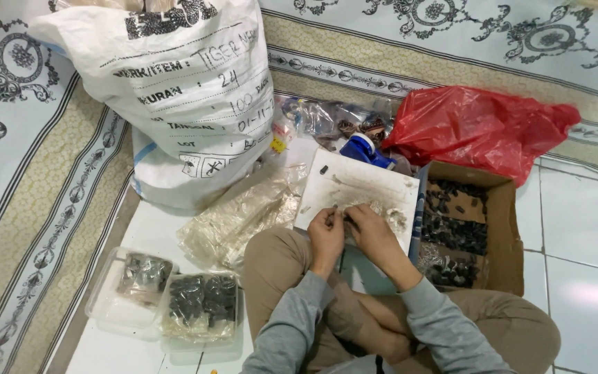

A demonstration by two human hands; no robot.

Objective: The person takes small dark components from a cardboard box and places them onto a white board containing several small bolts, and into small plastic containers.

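I sit cross-legged on the floor in brown trousers and grey sleeves. My left hand (325,230) and my right hand (373,228) meet over the near edge of a worn white board (361,183). Both pinch a small clear plastic packet (344,216) with a tiny dark part in it; the fingers hide most of it. One small dark piece (324,169) lies loose on the board's far left.
A cardboard box (503,228) of small dark parts stands at my right. Clear bags (243,215) lie at left, two clear containers (167,298) of dark parts nearer. A big white sack (174,90), a red plastic bag (472,125) and a blue tape dispenser (365,149) sit behind.
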